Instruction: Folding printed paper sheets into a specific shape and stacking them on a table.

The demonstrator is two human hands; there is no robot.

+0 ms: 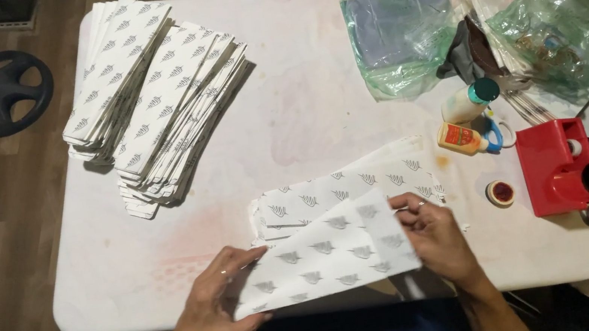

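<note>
White printed paper is what you are working, a patterned paper sheet [325,256] at the lower middle of the frame, lifted over a small pile of flat sheets [346,185] on the counter [302,111]. Your left hand [211,313] is pinching its lower left edge; your right hand [437,238] is clamped on the right edge. You appear to be mid-fold, so next comes pressing an even crease, judging by the finished stack [153,100] at upper left.
</note>
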